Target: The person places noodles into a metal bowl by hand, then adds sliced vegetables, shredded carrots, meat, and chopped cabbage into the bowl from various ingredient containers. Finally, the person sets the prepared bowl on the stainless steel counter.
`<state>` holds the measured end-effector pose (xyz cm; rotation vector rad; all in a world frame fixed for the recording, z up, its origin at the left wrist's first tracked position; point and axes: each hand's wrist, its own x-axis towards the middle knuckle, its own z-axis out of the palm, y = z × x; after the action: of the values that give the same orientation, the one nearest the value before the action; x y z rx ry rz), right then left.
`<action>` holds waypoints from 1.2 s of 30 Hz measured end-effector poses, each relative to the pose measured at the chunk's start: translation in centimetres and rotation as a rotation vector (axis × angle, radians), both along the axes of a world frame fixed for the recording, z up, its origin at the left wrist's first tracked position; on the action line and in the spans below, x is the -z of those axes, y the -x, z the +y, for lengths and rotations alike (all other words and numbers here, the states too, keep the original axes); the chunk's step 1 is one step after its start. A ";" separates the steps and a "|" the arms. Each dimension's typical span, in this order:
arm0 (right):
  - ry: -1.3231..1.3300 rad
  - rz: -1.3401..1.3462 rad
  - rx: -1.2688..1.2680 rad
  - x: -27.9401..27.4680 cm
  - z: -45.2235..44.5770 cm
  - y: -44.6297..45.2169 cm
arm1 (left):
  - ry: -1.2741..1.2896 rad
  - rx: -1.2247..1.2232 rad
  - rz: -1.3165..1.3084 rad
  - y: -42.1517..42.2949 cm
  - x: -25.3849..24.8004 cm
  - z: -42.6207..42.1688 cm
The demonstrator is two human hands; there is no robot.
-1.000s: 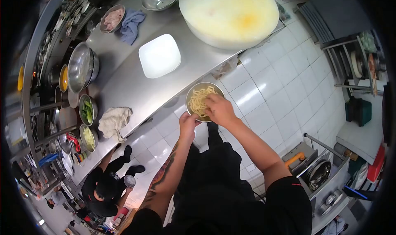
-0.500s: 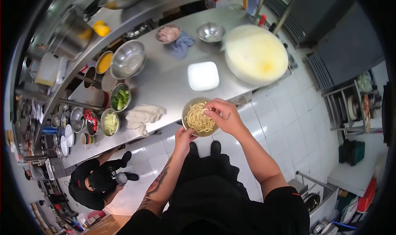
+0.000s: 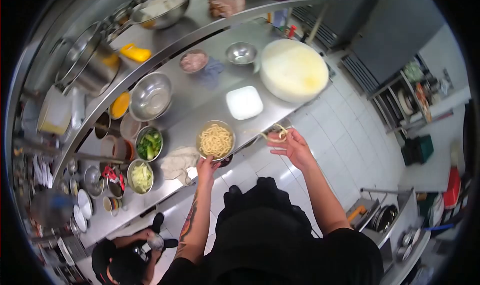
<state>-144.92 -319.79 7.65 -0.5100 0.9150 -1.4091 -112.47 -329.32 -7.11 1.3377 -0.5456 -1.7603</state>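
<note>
My left hand (image 3: pixel 206 169) grips the near rim of a metal bowl (image 3: pixel 232 144), which is now at the counter's front edge. Thick pale noodles (image 3: pixel 215 140) fill the bowl. To the right of it, over the floor by the counter edge, my right hand (image 3: pixel 292 147) pinches a few loose noodle strands (image 3: pixel 278 134) between thumb and forefinger, its other fingers spread. The strands are slightly blurred. Behind the bowl lies a white square container (image 3: pixel 244 103), and to its left a crumpled beige cloth (image 3: pixel 179 163).
Bowls of green vegetables (image 3: pixel 149 144) and pale shredded vegetable (image 3: pixel 140 177) stand left of the cloth. A large round white board (image 3: pixel 294 70) occupies the counter's right end. A raised shelf (image 3: pixel 192 36) runs behind. A co-worker (image 3: pixel 125 262) crouches or sits at lower left, holding something.
The bowl and my left hand have moved left and up to the counter edge. My right hand has left the bowl, going right with some noodle strands.
</note>
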 end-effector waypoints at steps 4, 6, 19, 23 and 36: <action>-0.237 0.010 0.276 11.6 5.1 3.8 | -0.059 0.060 -0.017 -0.4 -1.7 -0.1; -0.516 0.350 0.332 16.3 6.4 6.0 | -0.096 0.044 -0.055 -0.6 -1.6 -0.4; -0.221 0.774 0.353 36.9 -15.6 17.4 | -0.125 -0.207 -0.184 2.4 -1.9 0.0; 0.275 1.650 0.146 43.0 -16.2 19.0 | -0.100 -0.270 -0.222 4.9 -2.2 0.6; -0.010 0.823 -1.268 23.4 -2.5 4.1 | -0.222 -0.510 -0.020 6.4 0.8 26.1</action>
<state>-149.01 -322.30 -15.75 -1.3990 0.9117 0.0075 -118.87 -303.20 -7.95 1.4881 -0.0046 -1.4107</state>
